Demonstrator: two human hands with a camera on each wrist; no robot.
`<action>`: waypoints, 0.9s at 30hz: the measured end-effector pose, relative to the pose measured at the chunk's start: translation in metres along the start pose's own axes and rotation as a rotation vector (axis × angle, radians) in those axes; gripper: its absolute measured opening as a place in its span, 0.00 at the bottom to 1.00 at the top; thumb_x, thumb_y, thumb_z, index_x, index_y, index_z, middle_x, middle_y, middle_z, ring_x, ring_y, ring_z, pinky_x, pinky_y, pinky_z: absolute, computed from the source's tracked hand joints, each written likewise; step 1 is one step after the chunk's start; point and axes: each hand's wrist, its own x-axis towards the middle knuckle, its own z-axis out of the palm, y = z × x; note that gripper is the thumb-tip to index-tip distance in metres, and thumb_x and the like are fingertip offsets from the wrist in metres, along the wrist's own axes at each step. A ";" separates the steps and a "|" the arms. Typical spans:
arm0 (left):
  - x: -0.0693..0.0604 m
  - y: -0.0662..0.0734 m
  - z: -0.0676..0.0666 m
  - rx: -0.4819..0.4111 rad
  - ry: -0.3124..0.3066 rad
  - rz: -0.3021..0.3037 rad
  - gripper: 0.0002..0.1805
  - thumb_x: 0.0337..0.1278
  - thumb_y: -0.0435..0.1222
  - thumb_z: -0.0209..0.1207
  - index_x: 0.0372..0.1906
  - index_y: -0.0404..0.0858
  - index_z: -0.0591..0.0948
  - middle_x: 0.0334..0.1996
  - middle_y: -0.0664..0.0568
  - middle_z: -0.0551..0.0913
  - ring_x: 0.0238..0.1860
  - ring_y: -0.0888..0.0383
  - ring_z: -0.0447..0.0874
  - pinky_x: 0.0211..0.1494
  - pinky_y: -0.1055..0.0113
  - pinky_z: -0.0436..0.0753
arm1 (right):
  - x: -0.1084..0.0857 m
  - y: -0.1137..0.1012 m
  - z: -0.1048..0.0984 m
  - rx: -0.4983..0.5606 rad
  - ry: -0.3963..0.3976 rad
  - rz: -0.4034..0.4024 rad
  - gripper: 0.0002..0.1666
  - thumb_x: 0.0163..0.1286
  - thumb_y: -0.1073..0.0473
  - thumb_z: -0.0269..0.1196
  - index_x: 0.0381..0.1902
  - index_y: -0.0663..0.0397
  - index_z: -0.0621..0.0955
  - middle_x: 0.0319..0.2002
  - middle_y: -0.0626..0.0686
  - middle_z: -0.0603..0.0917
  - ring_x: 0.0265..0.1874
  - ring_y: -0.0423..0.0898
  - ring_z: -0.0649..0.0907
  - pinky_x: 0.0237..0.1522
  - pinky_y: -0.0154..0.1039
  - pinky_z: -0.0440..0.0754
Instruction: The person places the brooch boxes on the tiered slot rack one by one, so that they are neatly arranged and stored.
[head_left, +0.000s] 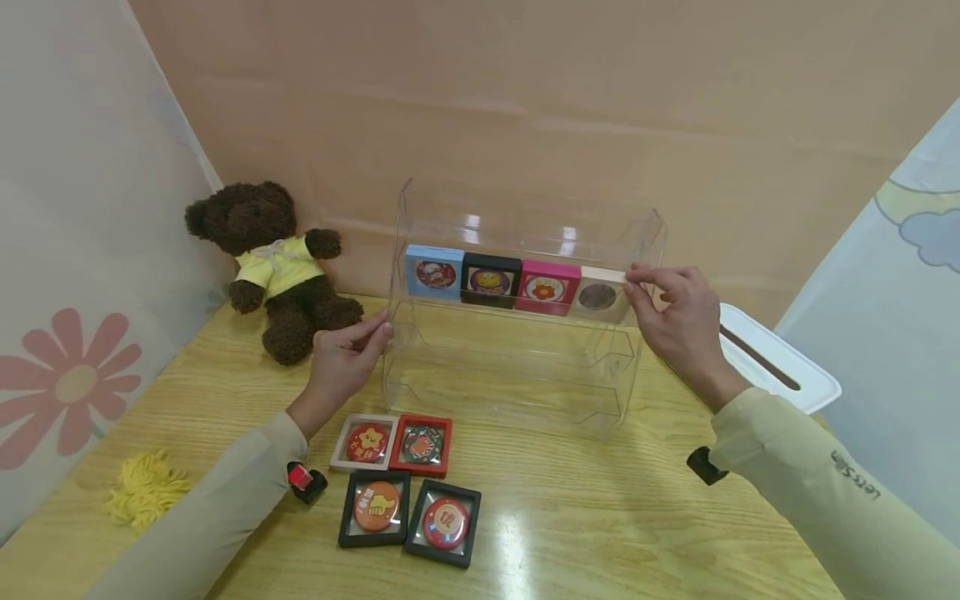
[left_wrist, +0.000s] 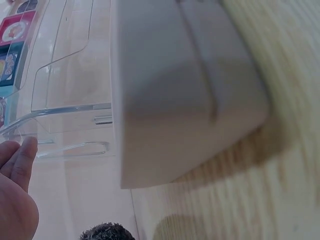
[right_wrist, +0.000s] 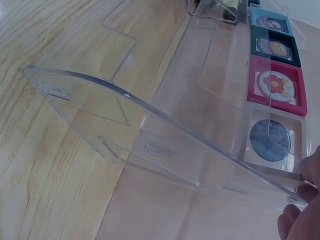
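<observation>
A clear acrylic display rack with stepped shelves stands on the table. On its upper shelf sit a blue framed badge, a black one, a pink one and a white framed badge, side by side. My left hand pinches the front edge of the rack's left side panel. With thumb and fingers, my right hand pinches the white frame's right end, close against the rack's right panel. Part of that grip is cut off in the right wrist view.
Several framed badges lie on the table in front of the rack. A brown teddy bear in a yellow shirt sits at left, behind yellow yarn. At right is a white slotted box. A cloth backdrop hangs behind.
</observation>
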 end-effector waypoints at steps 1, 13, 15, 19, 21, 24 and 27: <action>0.000 0.001 0.000 0.002 -0.001 0.001 0.12 0.53 0.16 0.58 0.44 0.17 0.80 0.32 0.32 0.83 0.25 0.40 0.84 0.30 0.79 0.80 | -0.001 0.000 0.000 0.001 0.005 -0.005 0.06 0.62 0.68 0.65 0.37 0.65 0.86 0.46 0.58 0.84 0.38 0.55 0.77 0.33 0.40 0.72; 0.000 0.000 0.000 0.011 -0.003 0.003 0.12 0.53 0.17 0.58 0.44 0.18 0.80 0.31 0.33 0.83 0.24 0.41 0.84 0.30 0.79 0.80 | -0.011 -0.007 -0.008 0.060 0.100 -0.061 0.09 0.59 0.68 0.66 0.39 0.64 0.86 0.46 0.57 0.84 0.37 0.54 0.78 0.33 0.31 0.69; -0.001 0.000 0.000 0.017 -0.007 0.005 0.12 0.53 0.17 0.58 0.44 0.18 0.80 0.31 0.33 0.83 0.25 0.41 0.84 0.30 0.79 0.80 | -0.016 -0.012 -0.008 0.086 0.128 -0.074 0.09 0.58 0.68 0.66 0.38 0.64 0.86 0.45 0.57 0.85 0.37 0.54 0.78 0.34 0.28 0.69; -0.002 0.000 0.001 0.018 -0.008 0.010 0.12 0.53 0.16 0.58 0.44 0.17 0.80 0.31 0.32 0.83 0.25 0.41 0.84 0.31 0.79 0.80 | -0.028 -0.026 -0.004 0.169 0.144 -0.136 0.09 0.55 0.69 0.65 0.35 0.66 0.86 0.42 0.58 0.85 0.35 0.52 0.79 0.35 0.25 0.71; -0.002 0.000 0.001 0.017 -0.004 0.012 0.12 0.53 0.16 0.58 0.44 0.17 0.80 0.31 0.32 0.83 0.25 0.41 0.84 0.31 0.79 0.80 | -0.035 -0.035 -0.001 0.220 0.121 -0.177 0.09 0.54 0.68 0.65 0.34 0.66 0.85 0.41 0.59 0.85 0.33 0.50 0.79 0.36 0.25 0.72; -0.001 0.000 0.000 0.020 0.002 0.015 0.12 0.52 0.16 0.59 0.44 0.18 0.80 0.31 0.33 0.83 0.25 0.41 0.84 0.31 0.79 0.80 | -0.048 -0.048 0.003 0.291 0.064 -0.241 0.09 0.57 0.65 0.64 0.35 0.64 0.86 0.41 0.58 0.85 0.32 0.48 0.81 0.37 0.26 0.74; 0.000 0.001 0.001 0.033 0.004 0.015 0.12 0.52 0.16 0.59 0.44 0.18 0.80 0.30 0.34 0.84 0.26 0.45 0.85 0.31 0.79 0.80 | -0.060 -0.057 0.007 0.353 0.013 -0.273 0.10 0.61 0.62 0.64 0.37 0.63 0.86 0.42 0.58 0.85 0.37 0.50 0.82 0.42 0.27 0.76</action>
